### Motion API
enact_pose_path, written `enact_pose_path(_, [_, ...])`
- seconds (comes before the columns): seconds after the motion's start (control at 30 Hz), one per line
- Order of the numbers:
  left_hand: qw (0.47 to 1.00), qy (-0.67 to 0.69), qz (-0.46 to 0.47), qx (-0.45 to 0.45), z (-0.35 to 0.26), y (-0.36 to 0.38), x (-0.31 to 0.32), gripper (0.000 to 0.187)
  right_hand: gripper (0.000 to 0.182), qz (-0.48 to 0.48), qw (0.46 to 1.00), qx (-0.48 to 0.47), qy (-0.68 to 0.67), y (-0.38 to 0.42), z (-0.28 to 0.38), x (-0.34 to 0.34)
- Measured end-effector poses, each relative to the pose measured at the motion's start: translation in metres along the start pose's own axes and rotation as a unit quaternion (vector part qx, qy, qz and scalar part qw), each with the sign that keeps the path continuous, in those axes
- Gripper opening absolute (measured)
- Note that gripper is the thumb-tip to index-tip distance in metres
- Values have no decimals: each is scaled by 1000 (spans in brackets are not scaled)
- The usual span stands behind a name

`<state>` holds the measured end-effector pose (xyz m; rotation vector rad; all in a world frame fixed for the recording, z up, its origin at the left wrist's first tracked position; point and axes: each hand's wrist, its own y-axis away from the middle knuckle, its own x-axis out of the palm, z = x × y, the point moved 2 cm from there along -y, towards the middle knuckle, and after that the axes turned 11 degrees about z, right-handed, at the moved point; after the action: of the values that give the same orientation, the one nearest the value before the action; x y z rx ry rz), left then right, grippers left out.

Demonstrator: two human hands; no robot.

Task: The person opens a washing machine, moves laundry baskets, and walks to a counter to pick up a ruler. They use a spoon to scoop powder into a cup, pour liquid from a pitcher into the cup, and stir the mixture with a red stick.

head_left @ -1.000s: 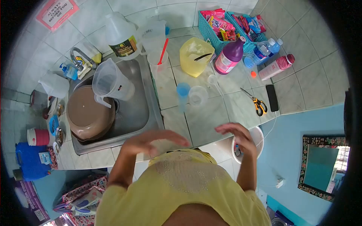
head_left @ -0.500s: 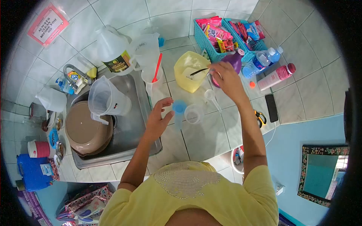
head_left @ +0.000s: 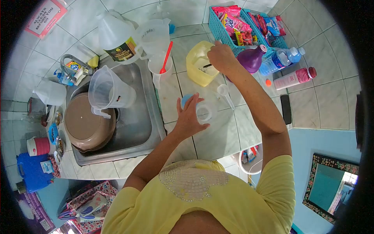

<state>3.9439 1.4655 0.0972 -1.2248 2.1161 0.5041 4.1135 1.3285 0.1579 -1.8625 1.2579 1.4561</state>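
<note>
Yellow tub on tiled counter, toward back edge, just left of purple bottle. Dark stick-like utensil lying across tub mouth, long axis roughly left–right, near end under right hand. Right hand over tub's right rim, fingers curled down at utensil; actual pinch not resolvable from this view. Left hand nearer front edge, fingers spread, resting on clear cup and partly covering blue cup just beside it. Tub lies away from left hand, toward wall; right hand clearly the nearer one.

White scoop on counter between tub and clear cup, handle pointing toward front right. Measuring jug with red spoon left of tub, by sink edge. Sink at counter's left, holding brown basin and tilted clear pitcher. Blue baskets at back right corner.
</note>
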Motion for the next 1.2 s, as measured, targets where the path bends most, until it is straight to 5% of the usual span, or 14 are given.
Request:
enact_pose_path(0.33, [999, 29, -24, 15, -14, 10, -10, 102, 9, 9, 998, -18, 54, -2, 8, 21])
enact_pose_path(0.4, [963, 250, -87, 41, -14, 18, -21, 106, 10, 4, 999, -26, 45, -3, 7, 19])
enact_pose_path(0.6, [944, 249, -208, 57, 7, 44, -55, 106, 13, 22, 999, 0, -43, -4, 4, 11])
enact_pose_path(0.8, [932, 275, -223, -70, 35, 69, -70, 90, 13, 40, 996, 32, -73, 1, 12, -1])
enact_pose_path(1.0, [897, 388, -204, -61, 51, 82, -68, 77, 16, 13, 1000, 20, -16, 7, 18, -18])
enact_pose_path(1.2, [889, 403, -215, -35, 48, 79, -66, 77, 15, 96, 993, 45, -57, 3, 27, 0])
